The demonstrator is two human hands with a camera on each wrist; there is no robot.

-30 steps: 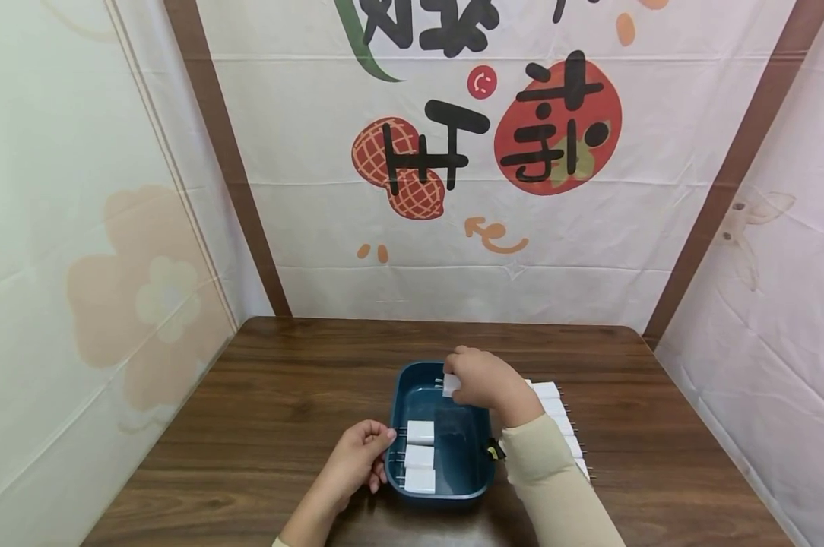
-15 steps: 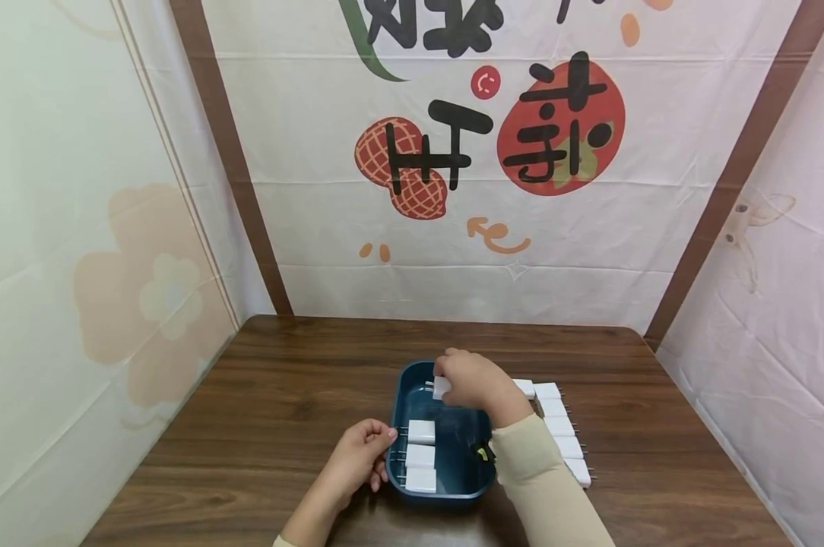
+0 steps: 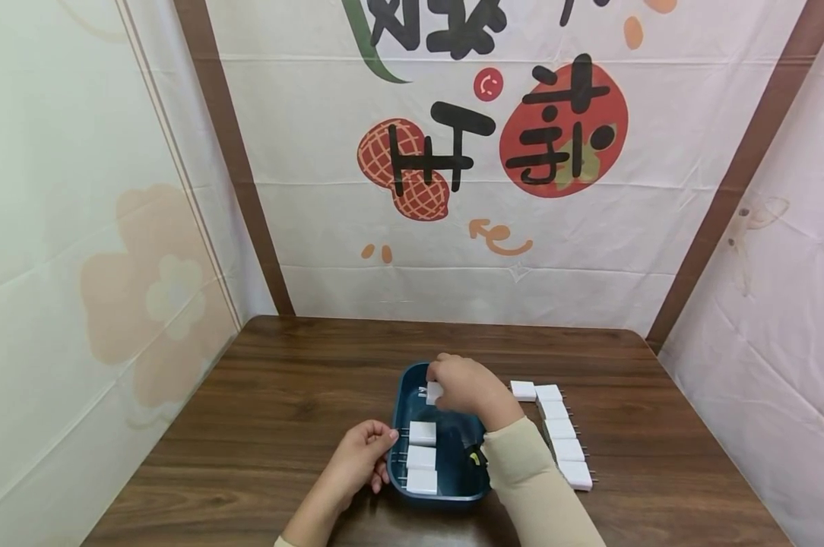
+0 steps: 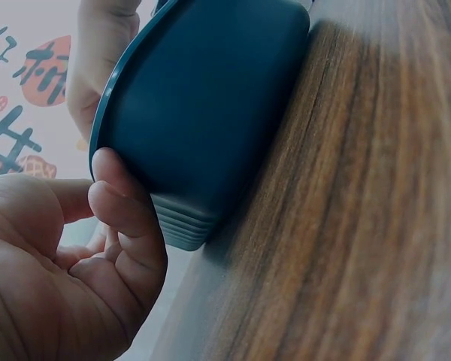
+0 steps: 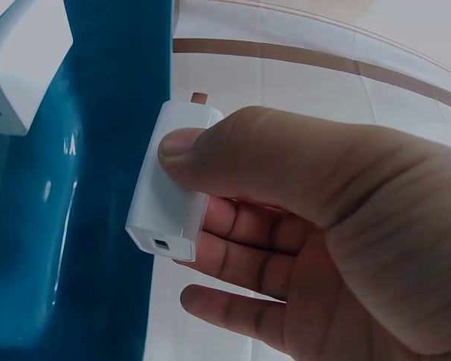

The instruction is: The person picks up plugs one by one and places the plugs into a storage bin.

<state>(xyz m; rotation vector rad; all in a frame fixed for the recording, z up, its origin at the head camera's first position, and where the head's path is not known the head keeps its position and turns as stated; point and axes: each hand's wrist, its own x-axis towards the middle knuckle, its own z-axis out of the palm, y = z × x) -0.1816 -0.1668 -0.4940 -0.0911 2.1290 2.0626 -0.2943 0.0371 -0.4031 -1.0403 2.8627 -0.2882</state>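
Right grip pinches one charger; tray holds three.

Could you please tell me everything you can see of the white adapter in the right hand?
The white adapter is a glossy, plastic-looking block with rounded edges, a small rectangular port in one end and metallic prongs at the other. The right hand pinches it between thumb and fingers at the far part of the blue tray, prongs pointing left. Whether it touches the tray is unclear.
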